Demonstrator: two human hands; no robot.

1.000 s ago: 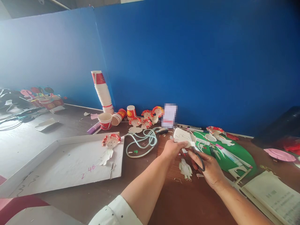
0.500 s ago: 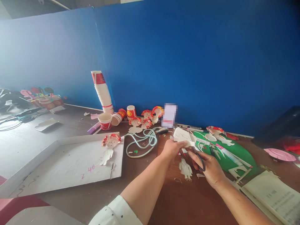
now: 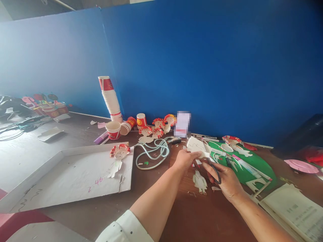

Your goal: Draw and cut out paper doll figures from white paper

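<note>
Blue partition [image 3: 189, 67], one: upright along the far side.
Surface [image 3: 196, 218], brown: extends from the partition to the near edge of view.
White tray [image 3: 70, 174], shallow: on the left, marked in pink and dark lines; a red-fringed paper figure [image 3: 119, 152] lies at its right end.
Green sheet [image 3: 264, 168], rounded: on the right, beneath pens and paper offcuts.
Book [image 3: 295, 208], open: near right, print too blurred to read.
Stack of paper cups [image 3: 111, 101], tall, leaning: far left of centre, against the partition.
Pale cable [image 3: 148, 168], one, looped: between the tray and the left hand.
Left hand [image 3: 185, 159]: closed, thumb over fingers, clamped on the white paper piece.
Right hand [image 3: 225, 181]: fingers closed about the handles of the scissors, just beside the left hand.
Pink plate [image 3: 301, 166], one: far right, beyond the book.
White paper piece [image 3: 196, 145], with drawn lines: held by the left hand, above the surface, right of centre.
Scissors [image 3: 217, 174], dark-handled: in the right hand, pointing toward the paper piece; whether the blades touch it, cannot be told.
Red-and-white cup [image 3: 113, 131], one, mouth up: in front of the stack.
Paper cutout [image 3: 200, 182], figure-shaped: flat between the forearms.
</note>
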